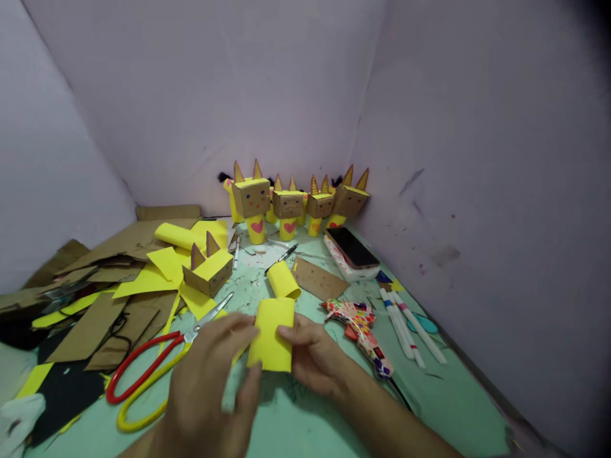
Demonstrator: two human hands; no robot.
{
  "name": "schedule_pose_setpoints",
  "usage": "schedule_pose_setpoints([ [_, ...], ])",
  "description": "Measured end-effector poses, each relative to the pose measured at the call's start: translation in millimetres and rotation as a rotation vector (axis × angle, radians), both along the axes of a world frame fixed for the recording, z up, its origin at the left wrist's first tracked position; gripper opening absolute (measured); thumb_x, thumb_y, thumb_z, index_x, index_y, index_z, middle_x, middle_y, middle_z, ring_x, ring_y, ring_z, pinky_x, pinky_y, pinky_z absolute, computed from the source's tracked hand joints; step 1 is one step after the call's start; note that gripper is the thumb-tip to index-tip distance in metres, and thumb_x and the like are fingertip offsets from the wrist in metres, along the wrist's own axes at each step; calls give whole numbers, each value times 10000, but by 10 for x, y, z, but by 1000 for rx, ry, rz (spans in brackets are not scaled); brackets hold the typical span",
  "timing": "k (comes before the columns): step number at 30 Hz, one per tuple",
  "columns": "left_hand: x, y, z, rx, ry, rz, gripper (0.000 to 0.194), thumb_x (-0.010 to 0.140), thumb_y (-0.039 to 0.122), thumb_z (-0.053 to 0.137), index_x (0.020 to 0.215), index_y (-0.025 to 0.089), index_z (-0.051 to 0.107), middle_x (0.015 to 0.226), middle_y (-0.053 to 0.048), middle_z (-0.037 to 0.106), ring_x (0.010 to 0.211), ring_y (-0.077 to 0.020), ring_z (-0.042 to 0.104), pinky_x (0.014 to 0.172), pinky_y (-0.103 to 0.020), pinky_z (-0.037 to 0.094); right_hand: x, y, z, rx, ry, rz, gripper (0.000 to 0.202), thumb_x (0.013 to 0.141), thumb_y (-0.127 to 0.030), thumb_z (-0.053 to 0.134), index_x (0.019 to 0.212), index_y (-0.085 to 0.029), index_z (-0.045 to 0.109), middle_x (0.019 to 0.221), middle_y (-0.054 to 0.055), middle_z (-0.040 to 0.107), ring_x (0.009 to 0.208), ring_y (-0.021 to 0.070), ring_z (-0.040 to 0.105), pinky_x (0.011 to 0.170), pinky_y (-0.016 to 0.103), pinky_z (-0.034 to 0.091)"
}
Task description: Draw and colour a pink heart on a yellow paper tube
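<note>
One plain yellow paper piece (270, 346), roughly rectangular and gently bowed, sits in the grip I'm watching. My right hand (317, 356) pinches its right side, thumb across the front face, fingers behind. My left hand (210, 375) is blurred at its left edge, fingers loosely parted; I can't tell whether they touch it. Just beyond the grip lies a yellow tube (282, 280); scissors (191, 333) lie to its left, a patterned glue gun (353, 321) to its right.
</note>
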State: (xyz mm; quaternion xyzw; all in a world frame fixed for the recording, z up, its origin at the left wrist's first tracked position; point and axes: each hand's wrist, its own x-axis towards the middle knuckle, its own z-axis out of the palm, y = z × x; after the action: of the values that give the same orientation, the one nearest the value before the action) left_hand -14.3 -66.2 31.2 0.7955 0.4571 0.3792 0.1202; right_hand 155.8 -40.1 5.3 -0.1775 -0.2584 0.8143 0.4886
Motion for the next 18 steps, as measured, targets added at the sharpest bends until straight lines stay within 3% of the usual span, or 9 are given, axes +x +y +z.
schedule_pose_setpoints([
  [4,163,275,-47,-270,-45,74,302,749,343,606,1005,217,507,946,-46,604,766,-178,593,640,-298,522,-36,-42,7,150,-111,-45,477,597,-309,771,1016,-144,613,928,68,669,843,197,628,819,315,455],
  [8,204,286,-104,-403,-232,141,507,694,337,643,1135,193,438,957,-51,590,713,-158,593,595,-266,518,-44,-35,-74,221,-226,-53,492,622,-343,766,1054,-160,616,908,66,671,789,191,626,794,336,451],
  [10,194,260,-99,-444,-281,95,458,688,350,647,1085,178,497,880,-42,600,642,-148,580,526,-251,492,-44,-27,-127,260,-284,-62,454,664,-361,740,1052,-152,630,891,67,673,751,178,622,743,307,454],
  [14,170,231,-78,-279,-354,-60,160,715,299,650,811,176,618,725,-18,581,629,-139,563,493,-221,447,-69,-22,-201,334,-336,-121,377,679,-390,731,964,-149,675,822,54,680,729,163,613,694,263,449],
  [18,159,213,-97,-113,-399,-162,70,719,200,662,785,183,645,680,-3,553,594,-116,528,471,-200,409,-77,-27,-177,379,-382,-164,292,687,-345,732,919,-172,690,870,55,688,811,181,620,753,277,452],
])
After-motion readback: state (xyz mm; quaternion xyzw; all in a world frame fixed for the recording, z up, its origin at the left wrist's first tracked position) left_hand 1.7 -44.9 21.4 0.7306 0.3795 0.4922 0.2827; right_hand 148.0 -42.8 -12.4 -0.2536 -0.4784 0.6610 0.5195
